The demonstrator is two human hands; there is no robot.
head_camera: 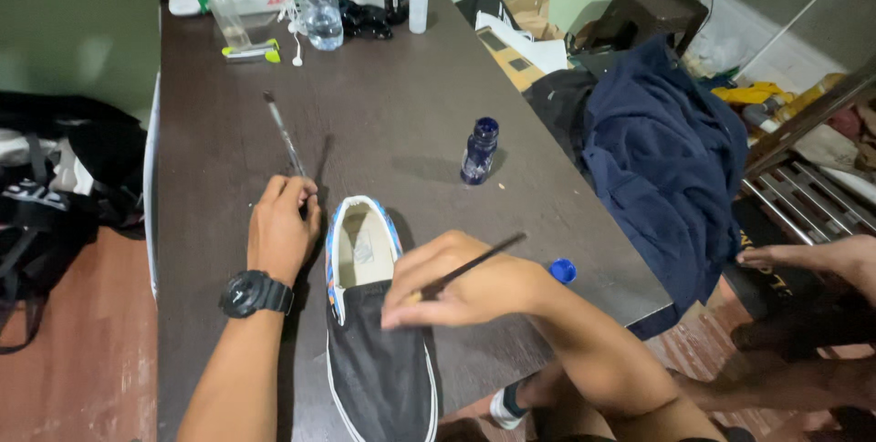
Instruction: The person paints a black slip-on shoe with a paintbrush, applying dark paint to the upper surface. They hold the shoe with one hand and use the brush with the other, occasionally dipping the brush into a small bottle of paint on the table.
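A black slip-on shoe (383, 369) with a white sole and a blue-patterned heel rim lies on the dark table (401, 114), its opening facing away from me. My right hand (461, 285) hovers over the shoe's black upper, fingers closed on a thin dark paintbrush (479, 264) that slants up to the right. My left hand (281, 228), with a black watch on its wrist, rests beside the shoe's heel and grips a second brush (285, 136) whose long handle points toward the far side of the table.
A small open dark-blue paint bottle (479, 150) stands mid-table; its blue cap (563, 270) lies near the right edge. Bottles and boxes crowd the far end. A navy jacket (666, 159) hangs right, a black bag (55, 177) sits left. Another person's hand (803, 258) shows at right.
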